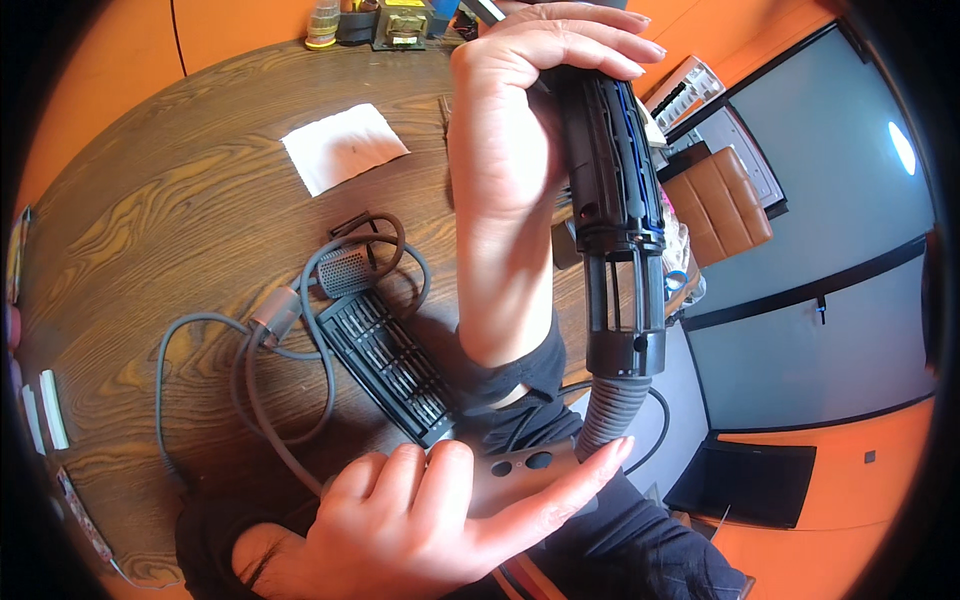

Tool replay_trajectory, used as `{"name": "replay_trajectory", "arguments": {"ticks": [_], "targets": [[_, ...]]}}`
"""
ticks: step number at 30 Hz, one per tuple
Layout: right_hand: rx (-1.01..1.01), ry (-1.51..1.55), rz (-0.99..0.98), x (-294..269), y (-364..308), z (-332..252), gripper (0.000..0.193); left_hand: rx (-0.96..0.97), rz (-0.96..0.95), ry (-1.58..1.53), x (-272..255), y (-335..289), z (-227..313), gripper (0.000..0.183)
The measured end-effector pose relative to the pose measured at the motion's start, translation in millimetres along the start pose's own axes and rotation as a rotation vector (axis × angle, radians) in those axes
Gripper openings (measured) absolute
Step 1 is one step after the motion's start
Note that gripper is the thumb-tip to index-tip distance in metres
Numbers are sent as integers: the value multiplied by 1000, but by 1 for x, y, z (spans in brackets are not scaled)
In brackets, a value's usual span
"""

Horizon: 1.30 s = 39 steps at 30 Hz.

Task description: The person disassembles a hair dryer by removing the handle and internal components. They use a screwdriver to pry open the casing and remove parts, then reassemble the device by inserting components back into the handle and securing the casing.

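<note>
A partly stripped hair styler (pixel 622 165) stands upright in front of me, its black slotted barrel showing blue strips inside. Below the barrel come an open cage section, a grey ribbed collar (pixel 612 412) and a grey handle (pixel 515 478) with dark buttons. My left hand (pixel 400 510) is closed around the handle, its index finger stretched along toward the collar. My right hand (pixel 520 110) grips the barrel's upper end, palm against its side and fingers reaching over the top; the thumb is hidden. A thin metal bar (pixel 484 10) shows beside this hand, partly cut off.
On the wooden table (pixel 130 290) lie a black slatted piece (pixel 385 365), a looped grey cord (pixel 165 370) with a perforated grey part (pixel 345 270), and a white sheet (pixel 345 148). Jars and a yellow-topped transformer (pixel 403 25) stand at the far edge. A brown chair (pixel 720 205) is at right.
</note>
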State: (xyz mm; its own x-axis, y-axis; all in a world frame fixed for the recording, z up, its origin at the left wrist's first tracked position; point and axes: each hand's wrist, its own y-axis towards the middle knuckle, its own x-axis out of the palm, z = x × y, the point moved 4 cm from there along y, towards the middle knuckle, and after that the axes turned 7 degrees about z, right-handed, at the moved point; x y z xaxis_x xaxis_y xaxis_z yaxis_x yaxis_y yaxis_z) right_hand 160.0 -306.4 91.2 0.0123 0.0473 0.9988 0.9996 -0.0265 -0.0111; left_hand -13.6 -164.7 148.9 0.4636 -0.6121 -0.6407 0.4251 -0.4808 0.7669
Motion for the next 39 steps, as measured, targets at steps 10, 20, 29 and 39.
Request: {"name": "replay_trajectory", "arguments": {"ticks": [10,20,29,39], "targets": [[77,16,-67,19,13,17,39,-57,113,-114,-4,7,2,36],[154,45,-123,31,11,30,40,-194,107,-120,-17,14,-6,35],[199,82,-166,40,10,37,41,-311,109,-110,-31,16,-11,35],[236,117,-206,50,9,38,42,-372,34,-125,-32,15,-21,46]]}}
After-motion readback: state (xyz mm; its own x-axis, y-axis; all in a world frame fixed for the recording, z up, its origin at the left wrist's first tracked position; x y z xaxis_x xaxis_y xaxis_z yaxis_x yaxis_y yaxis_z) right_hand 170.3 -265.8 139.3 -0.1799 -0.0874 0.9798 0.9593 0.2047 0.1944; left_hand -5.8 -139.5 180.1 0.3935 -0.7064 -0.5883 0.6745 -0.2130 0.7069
